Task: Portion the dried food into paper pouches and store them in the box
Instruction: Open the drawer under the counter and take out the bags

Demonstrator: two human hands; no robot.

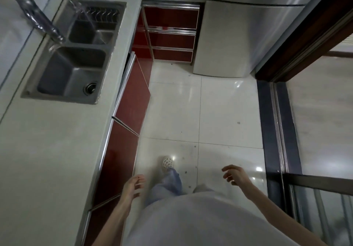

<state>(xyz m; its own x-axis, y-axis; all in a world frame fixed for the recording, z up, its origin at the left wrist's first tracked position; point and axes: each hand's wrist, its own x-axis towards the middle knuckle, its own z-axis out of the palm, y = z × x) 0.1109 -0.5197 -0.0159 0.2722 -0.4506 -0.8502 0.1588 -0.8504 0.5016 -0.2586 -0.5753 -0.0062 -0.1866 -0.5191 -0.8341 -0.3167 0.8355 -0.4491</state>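
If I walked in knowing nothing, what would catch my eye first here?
Probably the double steel sink set in the pale counter on the left, above glossy red cabinet doors. Next, the big silver fridge at the far end. Below, the person's empty left hand and right hand hang over the shiny white tile floor.

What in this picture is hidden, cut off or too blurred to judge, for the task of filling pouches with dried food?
- Dried food, pouches, box: none shows in the head view.
- Left hand and right hand: motion-blurred, so finger detail is unclear; both look empty.
- Faucet: plastic-wrapped, its base cut off by the top edge.
- Red cabinets: contents hidden behind the fronts.
- Smaller sink basin: partly blurred by the wrap.
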